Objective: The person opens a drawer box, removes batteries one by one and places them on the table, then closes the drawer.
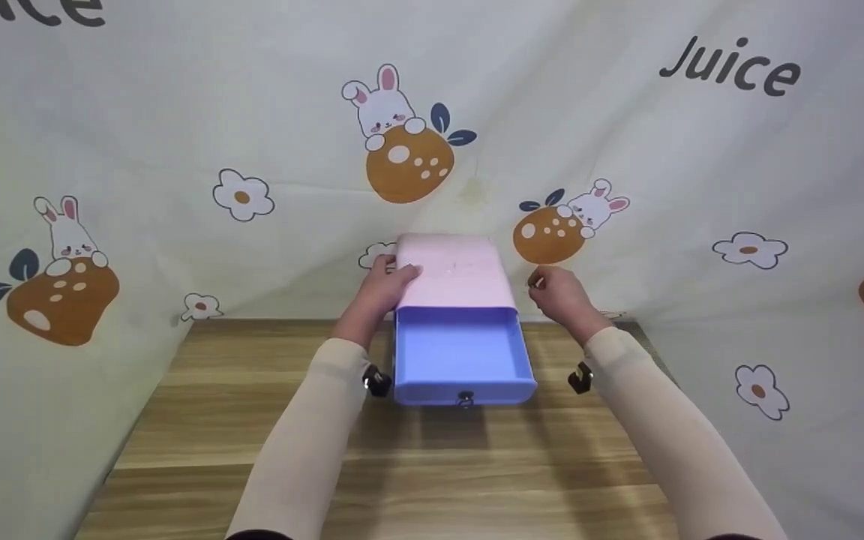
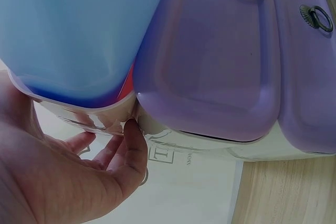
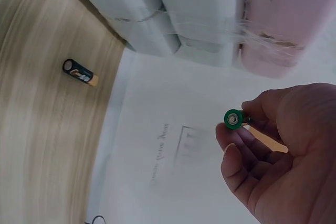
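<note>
A small drawer cabinet with a pink top [image 1: 453,274] stands at the back of the table. Its top blue drawer [image 1: 462,352] is pulled out, and no contents show inside. Below it, purple drawers [image 2: 220,61] with ring handles are closed in the left wrist view. My left hand [image 1: 387,286] grips the cabinet's upper left side, thumb on the top edge and bent fingers against the side wall. To the right of the cabinet, apart from it, my right hand [image 1: 563,296] pinches a battery [image 3: 233,119] with a green end between thumb and fingers.
Another battery [image 3: 80,72], dark with a copper-coloured end, lies on the wooden table [image 1: 252,420] in the right wrist view. A printed cloth [image 1: 289,112] with rabbits and flowers hangs behind the table and along its sides. Clear tape [image 3: 268,38] runs across the cabinet's side.
</note>
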